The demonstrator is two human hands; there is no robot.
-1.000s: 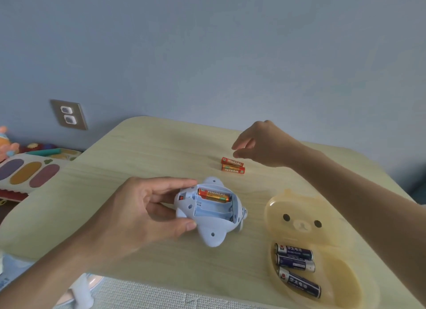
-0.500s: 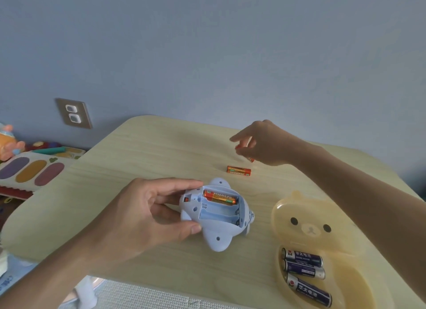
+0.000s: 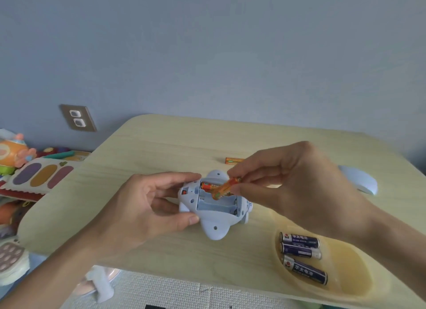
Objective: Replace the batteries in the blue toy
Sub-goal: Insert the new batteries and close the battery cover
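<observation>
The smooth blue plastic toy [image 3: 215,230] lies underside-up on the pale woodgrain tabletop [image 3: 161,147], its rectangular bay open. The left hand [image 3: 143,207] grips the toy's left side, fingers curled. Just above the toy, the right hand [image 3: 292,186] pinches a tilted orange cylindrical battery [image 3: 224,188]

I can read 华太电池 on the dark blue batteries [image 3: 299,240] at lower right (print on the orange batteries [image 3: 232,161] is too blurred for me).
</observation>
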